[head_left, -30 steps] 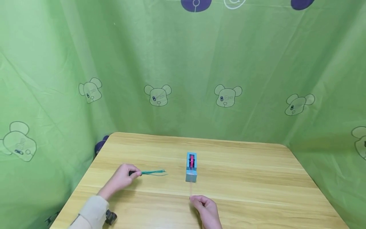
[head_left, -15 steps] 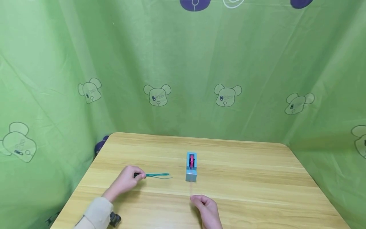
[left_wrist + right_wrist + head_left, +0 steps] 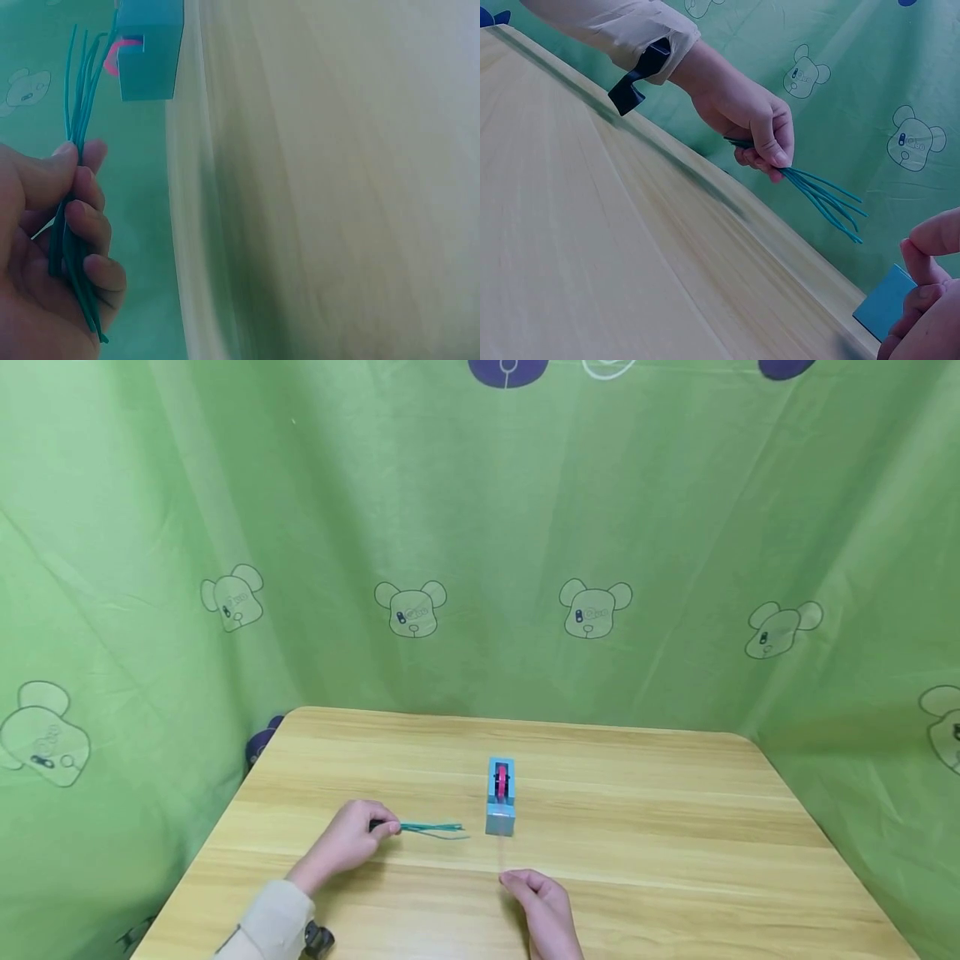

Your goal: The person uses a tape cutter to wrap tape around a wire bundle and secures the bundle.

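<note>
My left hand (image 3: 348,835) grips a bundle of thin green strands (image 3: 84,105), wire-like in look, between thumb and curled fingers. Their loose ends fan out to the right, toward the blue tape dispenser (image 3: 500,820). A pink-red core (image 3: 502,782) sits inside the dispenser. In front of it my right hand (image 3: 546,910) pinches the end of a strip of clear tape (image 3: 501,853), which runs back to the dispenser, stretched and faint. In the right wrist view, the left hand (image 3: 742,112) holds the strands (image 3: 825,196) above the table; the dispenser (image 3: 885,304) is partly behind the right fingers.
The wooden table (image 3: 660,827) has rounded far corners and stands against a green curtain (image 3: 495,677) printed with bear heads. A black wrist camera (image 3: 318,939) sticks out from the left sleeve (image 3: 273,918), close to the tabletop.
My left hand has moved right and slightly nearer me, bringing the green strands closer to the dispenser and tape. My right hand keeps its pinch on the tape, almost still.
</note>
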Tool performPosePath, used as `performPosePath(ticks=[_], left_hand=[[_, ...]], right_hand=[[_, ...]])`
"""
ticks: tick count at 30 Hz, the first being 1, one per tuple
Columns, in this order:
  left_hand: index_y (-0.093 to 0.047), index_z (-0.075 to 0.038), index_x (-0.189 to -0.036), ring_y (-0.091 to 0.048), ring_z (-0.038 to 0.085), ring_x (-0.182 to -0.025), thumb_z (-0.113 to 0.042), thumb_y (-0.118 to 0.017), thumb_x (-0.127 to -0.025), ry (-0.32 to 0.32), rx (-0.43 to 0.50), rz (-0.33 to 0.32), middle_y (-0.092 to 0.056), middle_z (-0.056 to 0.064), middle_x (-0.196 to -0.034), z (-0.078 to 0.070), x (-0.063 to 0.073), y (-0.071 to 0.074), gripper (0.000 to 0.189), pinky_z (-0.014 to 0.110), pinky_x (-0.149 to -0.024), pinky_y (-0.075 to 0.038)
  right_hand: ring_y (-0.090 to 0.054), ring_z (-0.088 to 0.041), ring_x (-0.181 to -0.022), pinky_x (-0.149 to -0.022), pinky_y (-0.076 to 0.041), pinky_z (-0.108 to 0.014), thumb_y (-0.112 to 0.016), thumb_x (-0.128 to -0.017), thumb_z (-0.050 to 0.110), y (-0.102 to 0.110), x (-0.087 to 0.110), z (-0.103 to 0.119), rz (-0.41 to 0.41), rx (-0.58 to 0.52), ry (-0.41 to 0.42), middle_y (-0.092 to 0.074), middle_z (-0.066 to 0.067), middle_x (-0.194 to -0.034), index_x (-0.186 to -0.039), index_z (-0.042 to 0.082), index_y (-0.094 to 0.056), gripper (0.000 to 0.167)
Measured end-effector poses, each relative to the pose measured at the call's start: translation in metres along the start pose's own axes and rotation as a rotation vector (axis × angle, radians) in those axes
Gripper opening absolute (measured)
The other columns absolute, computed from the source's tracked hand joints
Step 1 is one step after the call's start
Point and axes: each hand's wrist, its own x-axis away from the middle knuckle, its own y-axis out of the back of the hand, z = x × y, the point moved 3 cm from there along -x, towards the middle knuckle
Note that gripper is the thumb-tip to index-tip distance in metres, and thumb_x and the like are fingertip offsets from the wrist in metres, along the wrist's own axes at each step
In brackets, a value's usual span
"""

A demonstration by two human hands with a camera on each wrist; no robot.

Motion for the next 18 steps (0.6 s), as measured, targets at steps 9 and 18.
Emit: performPosePath(ticks=[9,18], left_hand=[[-0.076,-0.015,-0.086,-0.064,0.016,-0.089,-0.012,-0.066,-0.094,-0.005,-0.004,0.026,-0.071,-0.006,-0.091,-0.005,-0.003,-0.004,0.013,0.045,-0.085,-0.051],[-0.077,-0.016,-0.087,-0.062,0.008,-0.082,-0.012,-0.067,-0.094,-0.02,-0.012,0.05,-0.071,-0.009,-0.088,-0.009,-0.007,-0.012,0.013,0.037,-0.078,-0.052]], right_hand=[[-0.047,-0.019,-0.092,-0.082,-0.036,-0.035,-0.069,-0.091,0.016,0.0,-0.001,0.0,0.005,-0.004,0.002,-0.062,-0.003,-0.092,-0.096,-0.007,-0.068,0.023],[-0.046,-0.02,-0.089,-0.082,-0.035,-0.035,-0.067,-0.091,0.013,0.0,-0.001,0.0,0.006,-0.014,0.011,-0.056,-0.002,-0.082,-0.094,-0.008,-0.067,0.021]])
